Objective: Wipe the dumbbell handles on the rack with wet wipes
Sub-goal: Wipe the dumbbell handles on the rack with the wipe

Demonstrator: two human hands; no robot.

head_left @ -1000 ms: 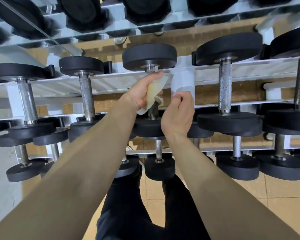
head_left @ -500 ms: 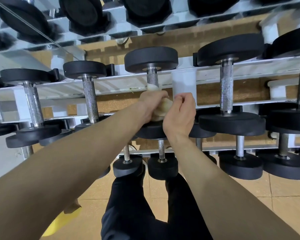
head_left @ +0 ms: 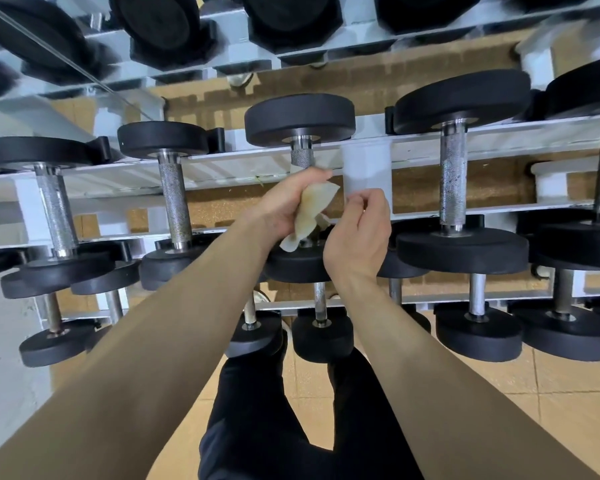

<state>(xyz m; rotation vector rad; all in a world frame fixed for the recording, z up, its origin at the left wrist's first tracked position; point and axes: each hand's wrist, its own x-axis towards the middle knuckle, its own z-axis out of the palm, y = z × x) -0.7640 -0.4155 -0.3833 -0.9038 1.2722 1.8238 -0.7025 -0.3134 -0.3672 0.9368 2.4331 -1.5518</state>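
- Head view looks down over both forearms at the rack [head_left: 222, 168]. My target, the middle dumbbell handle [head_left: 301, 157], lies on the middle shelf and runs far to near between its two black heads.
- The left hand [head_left: 281, 209] grips the wet wipe [head_left: 314, 209] against that handle, its fingers [head_left: 321, 174] curled round wipe and bar together. A loose tail of wipe hangs out at the near end.
- What changed: a second ago this hand was up by the far head [head_left: 300, 119], and half a second ago it had slid down close to the near head [head_left: 291, 265]. Now it is back at mid-handle, with a short knurled stretch bare on the far side.
- I read that as a back-and-forth scrub, so this handle is mid-wipe rather than finished.
- The right hand [head_left: 359, 237] has hardly shifted. It sits just right of the wipe with its fingers [head_left: 368, 199] curled tight. I cannot tell whether they pinch the wipe's edge or hold nothing.
- On the same shelf, the left neighbour handle [head_left: 175, 199] and the right neighbour handle [head_left: 452, 181] both lie uncovered. I cannot judge from here whether either is clean.
- A white upright post [head_left: 366, 171] stands just right of the target handle, leaving little room on that side. The two heads cap the stroke at either end.
- Smaller lower-shelf dumbbells [head_left: 321, 306] sit beneath my forearms, partly hidden by them.
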